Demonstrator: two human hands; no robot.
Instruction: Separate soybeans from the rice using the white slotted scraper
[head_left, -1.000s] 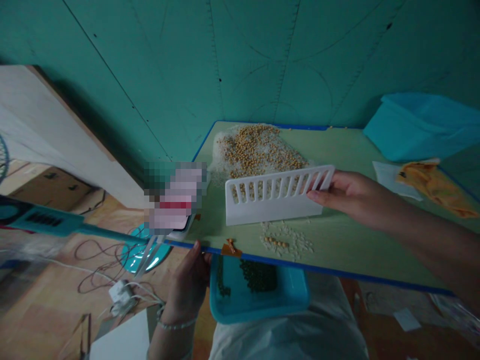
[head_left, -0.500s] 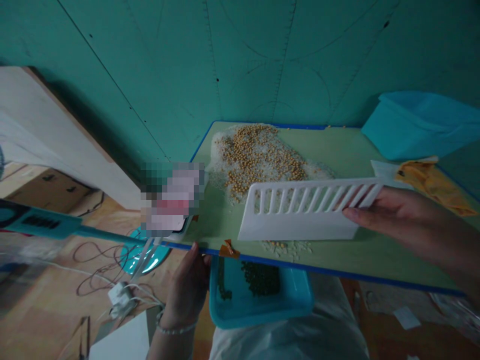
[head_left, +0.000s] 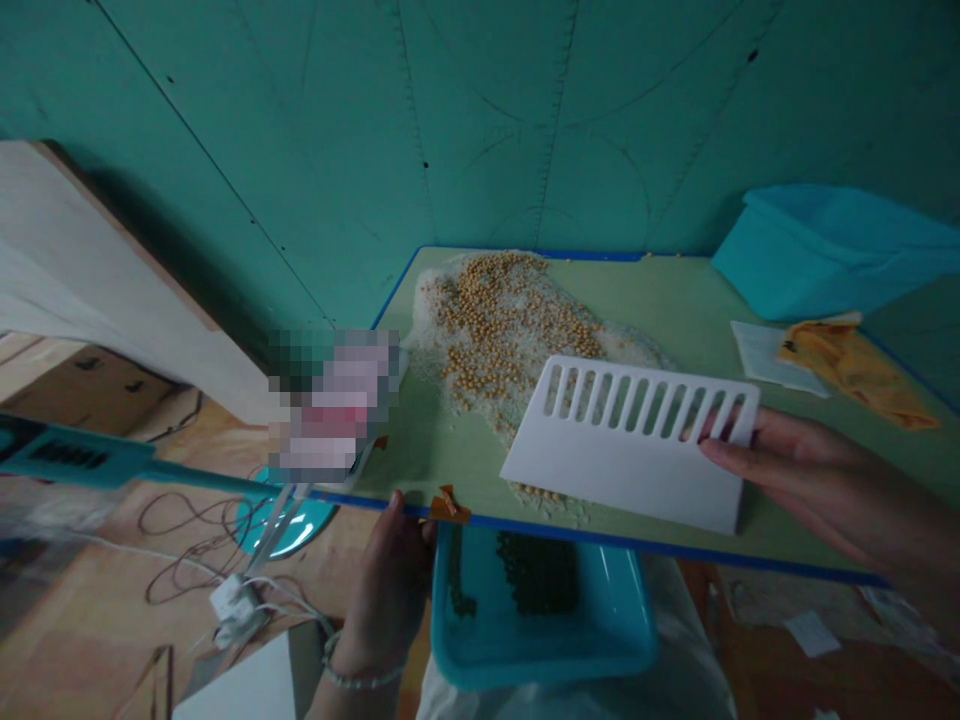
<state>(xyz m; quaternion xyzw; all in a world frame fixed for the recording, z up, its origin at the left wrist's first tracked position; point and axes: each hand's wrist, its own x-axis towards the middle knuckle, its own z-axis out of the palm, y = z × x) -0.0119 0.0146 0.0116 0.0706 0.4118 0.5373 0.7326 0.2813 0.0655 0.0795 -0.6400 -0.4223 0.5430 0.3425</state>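
My right hand point(head_left: 787, 465) grips the right end of a white slotted plastic scraper point(head_left: 637, 450), held tilted just above the green board point(head_left: 675, 300). Under its lower edge lies a small heap of rice and yellow beans point(head_left: 544, 497) near the board's front edge. A larger pile of yellow beans mixed with rice point(head_left: 502, 320) spreads over the far left of the board. My left hand point(head_left: 390, 590) holds the left rim of a teal tray point(head_left: 547, 620) kept below the board's front edge. Dark green beans point(head_left: 536, 570) lie in the tray.
A teal plastic tub point(head_left: 817, 250) stands at the back right, with a white paper point(head_left: 772, 355) and an orange cloth point(head_left: 855, 370) beside it. A blurred object point(head_left: 334, 400) sits at the board's left edge. Cables and a fan base point(head_left: 285, 520) lie on the floor.
My right hand has swung the scraper rightward and toward the front edge, tilting it flatter. The small heap now lies at the board's front edge. The tray has shifted slightly right.
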